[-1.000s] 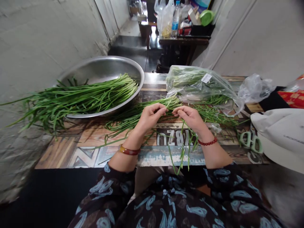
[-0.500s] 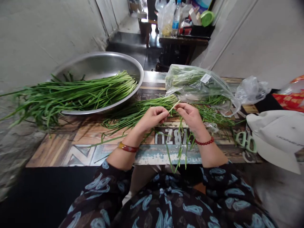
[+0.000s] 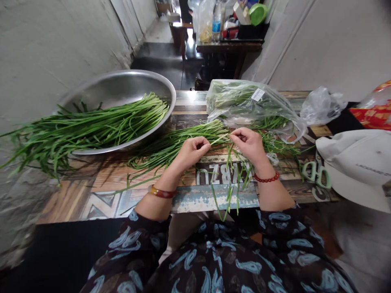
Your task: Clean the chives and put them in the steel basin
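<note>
- Head view: hands close together over the desk, thumb and fingertips of each drawn together. Left hand pinches one end of a pale stalk, right hand the other; stalk spans the gap, just above the green pile.
- Desk lettering: white on dark below the hands, a Z readable, part covered by scraps. Large letter at near left, N or a turned Z.
- Cap, right: dark print, spelling unsure. White label on plastic bag: too small. Red packet, far right: characters unclear.
- Edges: scraps overhang the near edge. Leaves spill over the left rim of the steel bowl. Cap brim just beside scissors.
- Room: wood grain shows left of the left wrist; pile and bag crowd the far side.
</note>
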Demonstrator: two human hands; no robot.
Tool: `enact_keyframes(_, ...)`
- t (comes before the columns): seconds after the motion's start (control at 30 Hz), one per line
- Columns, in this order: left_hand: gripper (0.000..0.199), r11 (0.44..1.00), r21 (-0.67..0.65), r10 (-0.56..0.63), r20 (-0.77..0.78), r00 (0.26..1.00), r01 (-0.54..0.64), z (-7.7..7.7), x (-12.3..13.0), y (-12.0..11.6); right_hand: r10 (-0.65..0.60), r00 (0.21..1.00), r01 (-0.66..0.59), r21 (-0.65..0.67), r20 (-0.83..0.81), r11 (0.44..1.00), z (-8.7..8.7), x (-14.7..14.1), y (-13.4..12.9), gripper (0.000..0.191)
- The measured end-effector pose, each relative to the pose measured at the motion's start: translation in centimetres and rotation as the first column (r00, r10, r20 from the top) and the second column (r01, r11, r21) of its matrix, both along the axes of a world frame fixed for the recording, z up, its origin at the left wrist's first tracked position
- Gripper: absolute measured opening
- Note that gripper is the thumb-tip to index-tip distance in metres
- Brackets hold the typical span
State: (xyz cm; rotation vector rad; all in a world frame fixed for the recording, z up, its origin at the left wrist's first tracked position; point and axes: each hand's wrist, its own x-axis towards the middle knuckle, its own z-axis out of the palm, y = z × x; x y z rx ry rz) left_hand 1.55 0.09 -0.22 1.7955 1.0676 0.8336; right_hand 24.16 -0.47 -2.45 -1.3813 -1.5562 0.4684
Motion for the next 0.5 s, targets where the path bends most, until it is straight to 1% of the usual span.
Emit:
enact_keyframes(0.07, 0.021, 0.999, 0.038, 0.023, -0.019, 1.0, -0.022, -0.1, -0.2, 0.1, -0.114, 0.993, 0.114, 0.012, -0.01, 0.993, 0.1, 0.9, 0.0, 0.01)
enact_keyframes(0.1, 0.021, 0.998, 0.056, 0.03, -0.028, 0.999, -0.029, -0.2, -0.2, 0.2, -0.144, 0.99, 0.144, 0.02, 0.0, 0.989, 0.2, 1.3, -0.1, 0.01)
enact_keyframes(0.13, 0.02, 0.997, 0.072, 0.034, -0.035, 0.999, -0.031, -0.3, -0.2, 0.2, -0.123, 0.992, 0.122, 0.022, 0.031, 0.992, 0.4, 1.5, -0.2, 0.01)
enact_keyframes(0.17, 0.02, 0.996, 0.088, 0.036, -0.039, 0.999, -0.032, -0.4, -0.2, 0.2, -0.044, 0.996, 0.043, 0.013, 0.081, 0.999, 0.6, 1.7, -0.4, 0.01)
enact_keyframes(0.2, 0.02, 0.994, 0.106, 0.036, -0.042, 0.998, -0.031, -0.5, -0.2, 0.3, 0.072, 0.989, -0.072, -0.006, 0.133, 0.997, 0.9, 1.7, -0.6, 0.01)
enact_keyframes(0.23, 0.02, 0.991, 0.127, 0.037, -0.045, 0.998, -0.031, -0.6, -0.2, 0.3, 0.189, 0.967, -0.187, -0.029, 0.172, 0.982, 1.2, 1.6, -0.8, 0.011)
enact_keyframes(0.27, 0.02, 0.988, 0.152, 0.04, -0.051, 0.998, -0.032, -0.7, -0.1, 0.4, 0.267, 0.944, -0.265, -0.036, 0.192, 0.964, 1.5, 1.5, -1.0, 0.012)
enact_keyframes(0.3, 0.02, 0.983, 0.179, 0.046, -0.059, 0.997, -0.035, -0.9, -0.1, 0.5, 0.287, 0.938, -0.29, -0.016, 0.194, 0.957, 1.8, 1.3, -1.2, 0.014)
enact_keyframes(0.37, 0.018, 0.973, 0.23, 0.053, -0.08, 0.995, -0.033, -1.2, 0.0, 0.5, 0.202, 0.966, -0.22, 0.102, 0.164, 0.97, 2.1, 0.7, -1.4, 0.017)
enact_keyframes(0.4, 0.017, 0.967, 0.252, 0.052, -0.09, 0.995, -0.028, -1.4, 0.0, 0.6, 0.155, 0.976, -0.179, 0.164, 0.15, 0.97, 2.1, 0.4, -1.4, 0.017)
enact_keyframes(0.43, 0.015, 0.962, 0.271, 0.047, -0.101, 0.994, -0.018, -1.5, 0.0, 0.6, 0.133, 0.98, -0.164, 0.213, 0.151, 0.963, 2.1, 0.0, -1.4, 0.016)
enact_keyframes(0.5, 0.014, 0.954, 0.299, 0.028, -0.125, 0.992, 0.011, -1.7, 0.1, 0.5, 0.165, 0.96, -0.22, 0.244, 0.227, 0.945, 1.7, -0.6, -1.3, 0.011)
